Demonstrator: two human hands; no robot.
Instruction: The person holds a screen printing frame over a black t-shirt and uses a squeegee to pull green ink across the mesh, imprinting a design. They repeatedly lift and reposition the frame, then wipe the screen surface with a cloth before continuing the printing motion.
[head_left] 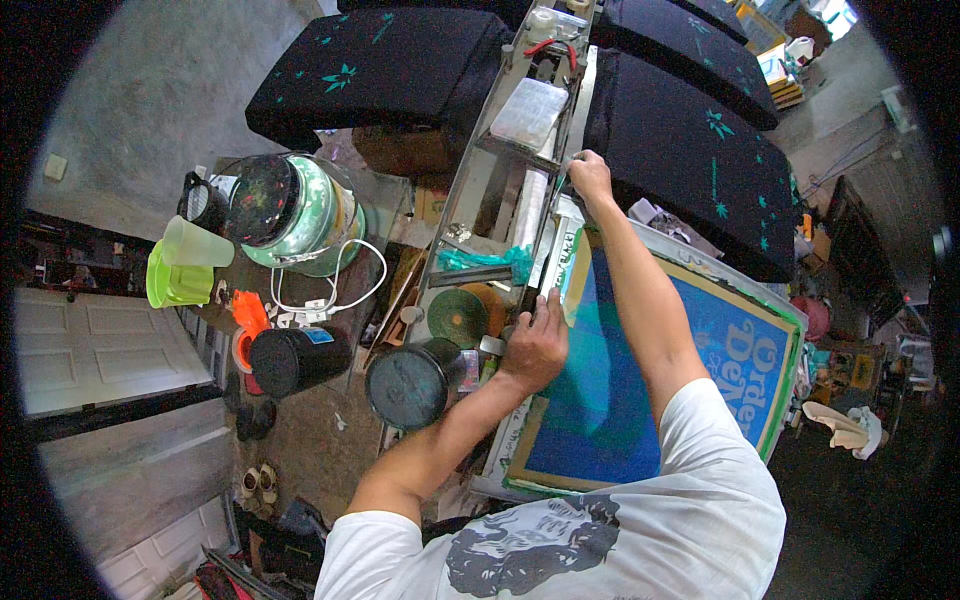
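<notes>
Blue screen [612,415] laid near right, its left edge touched by left hand [535,345], fingers extended, nothing seen gripped, right hand [590,175] placed at far corner, fingers curled, any hold cannot be told, black cloth [690,150] spread far right.

Right hand [590,175]: curled by the metal rail's [490,190] right edge; whatever its fingers pinch is too small to tell.
Left hand [537,345]: palm hidden, along with what lies under it at the rail's right edge.
Rail's far end: cut off above.
Blue screen's [610,430] near edge: partly covered by the white shirt [700,510].
Black boards [690,150]: farthest ones cut off above; finer prints too small.
Right-side clutter [860,365]: dim, blurred.
</notes>
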